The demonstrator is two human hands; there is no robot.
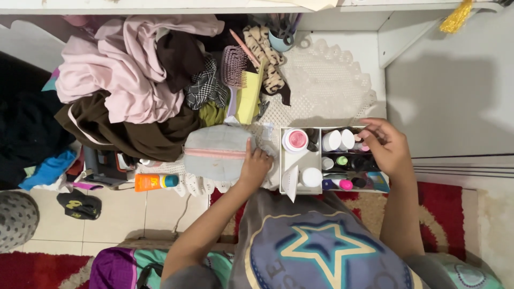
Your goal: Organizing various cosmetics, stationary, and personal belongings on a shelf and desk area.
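White organizer box [300, 160] sits on the lace mat [326, 80], long axis running left-right, open top facing up, packed w/ upright bottles, white jars and a pink-lid jar [295, 140]. Right hand [386, 147] is over its right end, fingers curled down among the small bottles; can't tell if it's gripping one. Left hand [255, 165] rests just left of the box, fingers loosely bent on a grey zip pouch [217, 152]. Clothes pile [128, 80] far left, orange tube [155, 182] near left.
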